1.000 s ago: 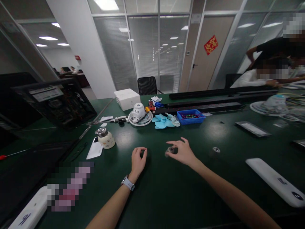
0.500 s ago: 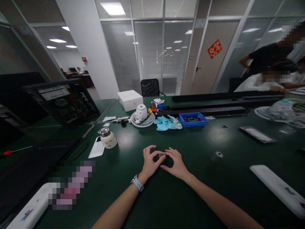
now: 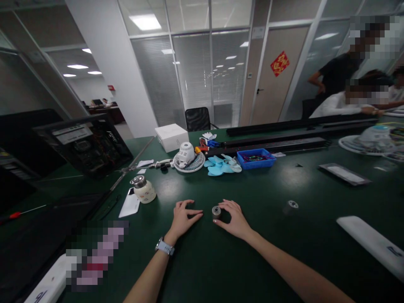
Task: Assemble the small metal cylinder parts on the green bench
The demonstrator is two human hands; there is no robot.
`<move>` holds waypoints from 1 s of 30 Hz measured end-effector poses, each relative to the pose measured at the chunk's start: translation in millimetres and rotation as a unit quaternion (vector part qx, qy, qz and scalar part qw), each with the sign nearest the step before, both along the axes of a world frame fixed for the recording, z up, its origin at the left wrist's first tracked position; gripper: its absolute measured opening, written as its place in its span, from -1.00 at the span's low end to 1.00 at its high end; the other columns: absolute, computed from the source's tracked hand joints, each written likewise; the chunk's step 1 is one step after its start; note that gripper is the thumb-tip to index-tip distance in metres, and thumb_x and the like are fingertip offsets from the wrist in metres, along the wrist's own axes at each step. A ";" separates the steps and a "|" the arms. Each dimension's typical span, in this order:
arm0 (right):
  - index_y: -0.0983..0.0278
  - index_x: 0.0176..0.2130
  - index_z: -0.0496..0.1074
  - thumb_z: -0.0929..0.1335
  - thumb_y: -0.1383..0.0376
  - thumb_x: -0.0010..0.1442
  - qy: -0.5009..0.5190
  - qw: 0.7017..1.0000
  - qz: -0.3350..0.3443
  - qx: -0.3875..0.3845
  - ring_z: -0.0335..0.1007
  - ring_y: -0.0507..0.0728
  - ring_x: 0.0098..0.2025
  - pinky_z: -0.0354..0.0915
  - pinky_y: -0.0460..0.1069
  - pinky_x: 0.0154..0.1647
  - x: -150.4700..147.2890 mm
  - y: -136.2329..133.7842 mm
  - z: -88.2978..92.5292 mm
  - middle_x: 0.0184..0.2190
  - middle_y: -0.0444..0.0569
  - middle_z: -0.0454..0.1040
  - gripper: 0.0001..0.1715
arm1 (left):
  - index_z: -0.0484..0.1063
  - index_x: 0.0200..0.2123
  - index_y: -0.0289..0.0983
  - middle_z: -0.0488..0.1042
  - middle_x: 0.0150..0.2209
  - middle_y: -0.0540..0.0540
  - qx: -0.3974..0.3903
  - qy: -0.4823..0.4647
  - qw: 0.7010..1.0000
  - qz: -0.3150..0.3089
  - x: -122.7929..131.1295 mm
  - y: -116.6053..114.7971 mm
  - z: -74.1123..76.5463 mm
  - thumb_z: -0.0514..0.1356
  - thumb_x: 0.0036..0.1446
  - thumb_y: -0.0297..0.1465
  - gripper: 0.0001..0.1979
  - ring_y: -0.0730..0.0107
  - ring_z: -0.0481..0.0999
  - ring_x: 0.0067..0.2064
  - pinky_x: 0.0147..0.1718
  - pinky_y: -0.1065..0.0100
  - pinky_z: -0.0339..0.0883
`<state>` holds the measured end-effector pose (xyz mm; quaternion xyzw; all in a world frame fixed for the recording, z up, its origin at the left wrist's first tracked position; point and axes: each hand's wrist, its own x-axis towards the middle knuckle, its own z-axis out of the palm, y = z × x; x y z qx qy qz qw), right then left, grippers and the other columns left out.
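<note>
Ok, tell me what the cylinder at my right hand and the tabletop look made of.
Cylinder: probably metal, grey with a bright glinting top. Tabletop: dark green mat, maybe rubber or vinyl; satin, with soft blurred ceiling-light reflections.

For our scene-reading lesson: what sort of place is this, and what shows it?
Likely an office workshop: glass partition walls, a green worktable, a dismantled white fan and blue parts tray.

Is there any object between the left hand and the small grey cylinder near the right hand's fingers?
Nothing visible does. Only a bare strip of the green table lies between the left hand and the small grey cylinder, which stands upright at the fingertips of the right hand.
</note>
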<state>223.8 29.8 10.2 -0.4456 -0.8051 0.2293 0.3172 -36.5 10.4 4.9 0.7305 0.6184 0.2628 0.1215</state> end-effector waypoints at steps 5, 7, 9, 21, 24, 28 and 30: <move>0.13 0.04 0.44 0.44 0.01 0.05 0.003 1.000 0.012 0.011 0.23 0.27 0.23 -0.04 0.32 0.30 -6.0 -2.6 6.0 0.06 0.02 0.47 -0.42 | 0.52 -0.03 0.14 0.35 0.13 -0.05 0.021 -0.016 0.999 0.028 7.3 -0.8 3.1 0.24 0.09 -0.04 -0.65 0.04 0.22 0.13 0.11 -0.09 0.18; 0.13 -0.01 0.48 0.43 0.03 0.06 0.005 1.000 0.006 0.022 0.28 0.24 0.19 -0.03 0.31 0.29 -10.4 -3.2 7.5 0.02 0.01 0.50 -0.50 | 0.47 0.04 0.10 0.35 0.12 -0.06 0.044 -0.049 0.996 0.061 8.8 -0.5 4.1 0.22 0.13 -0.08 -0.61 0.09 0.24 0.12 0.13 -0.05 0.19; 0.14 -0.08 0.51 0.42 0.05 0.09 0.005 0.999 -0.009 0.043 0.34 0.22 0.13 -0.03 0.29 0.29 -10.6 -0.9 10.4 -0.04 0.00 0.53 -0.59 | 0.47 0.05 0.05 0.37 0.10 -0.07 0.061 -0.076 0.991 0.088 9.6 0.1 3.6 0.19 0.17 -0.13 -0.63 0.12 0.24 0.11 0.14 -0.01 0.19; 0.18 -0.13 0.57 0.42 -0.08 -0.05 -0.144 0.888 -0.436 -0.001 0.45 0.33 -0.12 0.14 0.24 0.04 165.7 65.3 49.6 -0.30 0.04 0.59 -0.44 | 0.49 0.03 0.02 0.39 0.10 -0.07 0.062 -0.072 0.991 0.091 12.2 1.5 1.5 0.16 0.20 -0.13 -0.65 0.11 0.23 0.10 0.13 -0.02 0.18; 0.13 -0.17 0.58 0.44 -0.05 -0.08 -0.175 0.873 -0.444 -0.103 0.46 0.32 -0.13 0.18 0.22 -0.01 183.3 67.1 47.4 -0.28 0.02 0.59 -0.49 | 0.50 0.02 0.01 0.40 0.09 -0.07 0.062 -0.070 0.991 0.092 11.9 1.5 2.1 0.16 0.20 -0.13 -0.65 0.11 0.24 0.10 0.13 -0.01 0.18; 0.11 -0.17 0.57 0.42 -0.05 -0.05 -0.203 0.861 -0.448 -0.128 0.46 0.32 -0.09 0.10 0.25 0.09 179.1 69.6 43.4 -0.22 0.01 0.59 -0.53 | 0.50 0.02 0.02 0.40 0.08 -0.08 0.057 -0.066 0.992 0.092 11.2 1.8 1.0 0.16 0.19 -0.11 -0.65 0.10 0.24 0.10 0.12 -0.02 0.19; 0.10 -0.13 0.56 0.41 -0.04 -0.01 -0.225 0.861 -0.440 -0.121 0.45 0.31 -0.08 0.00 0.27 0.16 176.3 71.8 40.5 -0.20 0.00 0.59 -0.53 | 0.50 0.02 0.02 0.40 0.07 -0.08 0.060 -0.065 0.992 0.094 11.2 2.4 -0.5 0.16 0.19 -0.11 -0.65 0.10 0.24 0.10 0.13 -0.02 0.19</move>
